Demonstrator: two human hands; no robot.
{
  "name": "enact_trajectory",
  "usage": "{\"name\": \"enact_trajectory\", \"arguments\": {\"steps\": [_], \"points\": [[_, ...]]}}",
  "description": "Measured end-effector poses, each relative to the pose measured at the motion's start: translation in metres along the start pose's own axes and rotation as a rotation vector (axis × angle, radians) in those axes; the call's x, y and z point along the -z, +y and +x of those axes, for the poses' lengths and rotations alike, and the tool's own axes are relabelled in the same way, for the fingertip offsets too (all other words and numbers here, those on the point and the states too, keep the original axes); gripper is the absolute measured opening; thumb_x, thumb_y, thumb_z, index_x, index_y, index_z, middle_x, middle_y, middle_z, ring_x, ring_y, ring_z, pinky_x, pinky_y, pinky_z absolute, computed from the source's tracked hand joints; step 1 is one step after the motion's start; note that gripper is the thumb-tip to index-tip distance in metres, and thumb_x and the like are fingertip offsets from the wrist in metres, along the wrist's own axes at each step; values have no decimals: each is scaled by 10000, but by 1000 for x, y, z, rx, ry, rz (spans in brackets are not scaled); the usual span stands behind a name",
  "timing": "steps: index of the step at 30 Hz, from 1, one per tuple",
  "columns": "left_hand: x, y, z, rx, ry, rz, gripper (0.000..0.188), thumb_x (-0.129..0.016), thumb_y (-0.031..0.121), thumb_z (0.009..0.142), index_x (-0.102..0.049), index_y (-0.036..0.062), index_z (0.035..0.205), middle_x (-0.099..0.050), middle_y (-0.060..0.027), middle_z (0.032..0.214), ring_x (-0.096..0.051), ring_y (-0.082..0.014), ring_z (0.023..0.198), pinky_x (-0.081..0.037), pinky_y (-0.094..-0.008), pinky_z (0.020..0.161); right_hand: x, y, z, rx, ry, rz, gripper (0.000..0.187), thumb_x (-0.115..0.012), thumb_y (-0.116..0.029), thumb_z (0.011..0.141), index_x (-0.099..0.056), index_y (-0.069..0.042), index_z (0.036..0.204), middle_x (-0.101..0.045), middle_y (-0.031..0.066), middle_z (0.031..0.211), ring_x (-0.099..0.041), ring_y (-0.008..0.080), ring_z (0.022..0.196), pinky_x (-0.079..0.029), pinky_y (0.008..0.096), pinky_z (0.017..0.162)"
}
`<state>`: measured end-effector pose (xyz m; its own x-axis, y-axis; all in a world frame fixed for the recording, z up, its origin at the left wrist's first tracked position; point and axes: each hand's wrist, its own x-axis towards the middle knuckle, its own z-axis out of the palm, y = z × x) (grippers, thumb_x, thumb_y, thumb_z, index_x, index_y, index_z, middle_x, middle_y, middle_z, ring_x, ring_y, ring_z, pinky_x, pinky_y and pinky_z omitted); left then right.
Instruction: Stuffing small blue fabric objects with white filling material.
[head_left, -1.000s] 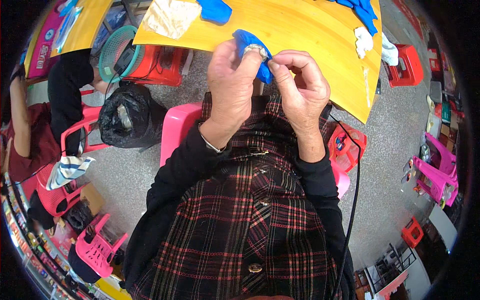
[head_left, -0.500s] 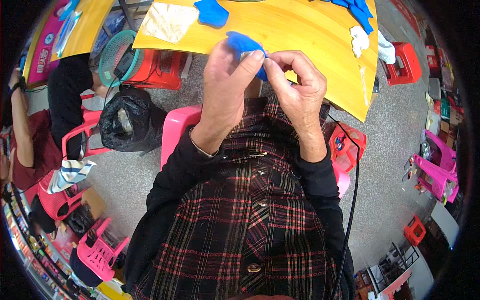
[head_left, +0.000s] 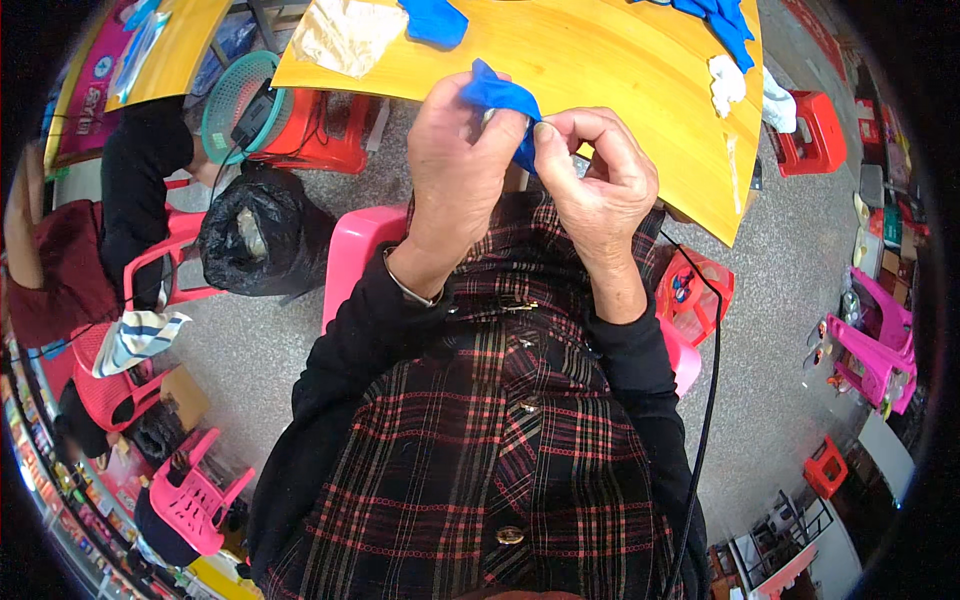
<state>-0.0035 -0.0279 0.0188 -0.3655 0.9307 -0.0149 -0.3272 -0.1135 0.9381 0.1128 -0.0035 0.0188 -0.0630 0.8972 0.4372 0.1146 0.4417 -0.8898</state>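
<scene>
Our left hand (head_left: 462,165) and right hand (head_left: 598,178) pinch a small piece of soft blue fabric (head_left: 500,98) between thumbs and fingertips, just above the near edge of the yellow wooden table (head_left: 620,70). We'd best keep both pinches close together and the cloth taut.

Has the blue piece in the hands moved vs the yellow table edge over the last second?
Cannot tell. The blue piece remains pinched between both hands at the yellow table near edge; any small shift could be head-camera motion.
</scene>
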Motion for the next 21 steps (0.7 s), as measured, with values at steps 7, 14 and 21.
{"name": "enact_trajectory", "arguments": {"steps": [7, 14, 21], "points": [[1, -9, 14, -2, 116, -138, 190, -632, -16, 850, -552, -12, 1023, -623, -36, 930, -590, -92, 791, -493, -228, 669, -1, -5, 2, 129, -128, -133, 262, -790, -117, 741, -641, -8, 927, -638, 86, 827, -634, 172, 705, -517, 269, 621], [1, -12, 15, 145, 5, -225, 261, -606, 20, 873, -514, 5, 1117, -589, -40, 984, -584, -116, 879, -494, -283, 750, 8, 26, 0, -3, -53, -79, 158, -739, -32, 775, -657, -4, 907, -641, 73, 837, -615, 134, 668, -498, 251, 600], [13, -2, 23, 375, -216, -437, 295, -605, 128, 922, -517, 35, 1188, -630, -74, 1061, -620, -189, 949, -516, -359, 810, 16, 18, 8, -224, -5, 270, 133, -692, -12, 843, -653, 22, 966, -658, 25, 875, -600, 76, 742, -497, 219, 672]]}}
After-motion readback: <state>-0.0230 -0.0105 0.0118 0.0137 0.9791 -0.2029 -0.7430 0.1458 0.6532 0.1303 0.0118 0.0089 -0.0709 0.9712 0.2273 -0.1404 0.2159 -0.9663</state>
